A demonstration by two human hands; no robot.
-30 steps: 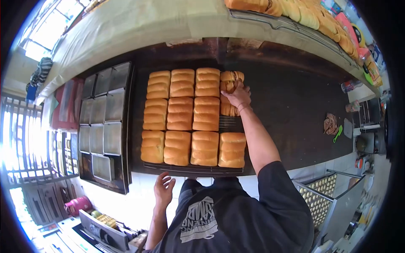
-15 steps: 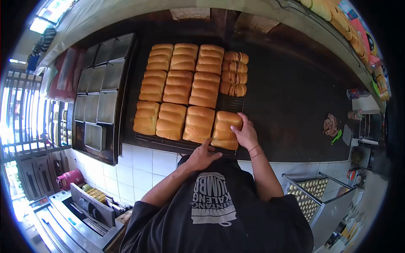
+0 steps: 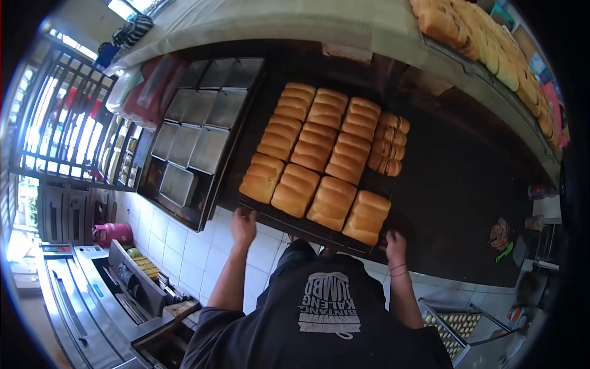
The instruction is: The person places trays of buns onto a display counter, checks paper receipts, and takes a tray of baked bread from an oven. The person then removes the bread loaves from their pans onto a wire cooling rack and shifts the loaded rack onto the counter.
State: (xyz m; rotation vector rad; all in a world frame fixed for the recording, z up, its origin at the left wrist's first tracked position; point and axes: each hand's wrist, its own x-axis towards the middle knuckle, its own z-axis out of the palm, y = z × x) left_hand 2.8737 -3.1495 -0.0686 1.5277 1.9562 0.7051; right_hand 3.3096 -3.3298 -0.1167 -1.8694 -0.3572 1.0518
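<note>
Golden-brown bread loaves stand in close rows on a dark wire cooling rack at the table's front edge. Smaller filled loaves with dark streaks lie along the rack's right side. My left hand is at the rack's front left corner, its fingers curled at the edge. At the front right corner, beside the nearest right loaf, my right hand has its fingers bent round the rack's edge. The fingertips of both hands are partly hidden.
Left of the rack, a dark tray carries several empty metal loaf pans. A crumpled cloth and a green-handled tool lie at the table's right. More bread fills a shelf at upper right. A rack of small dough pieces stands below right.
My right hand has let go of the front right loaf and moved to the rack's right corner. My left hand has moved left to the other corner. The view has turned.
</note>
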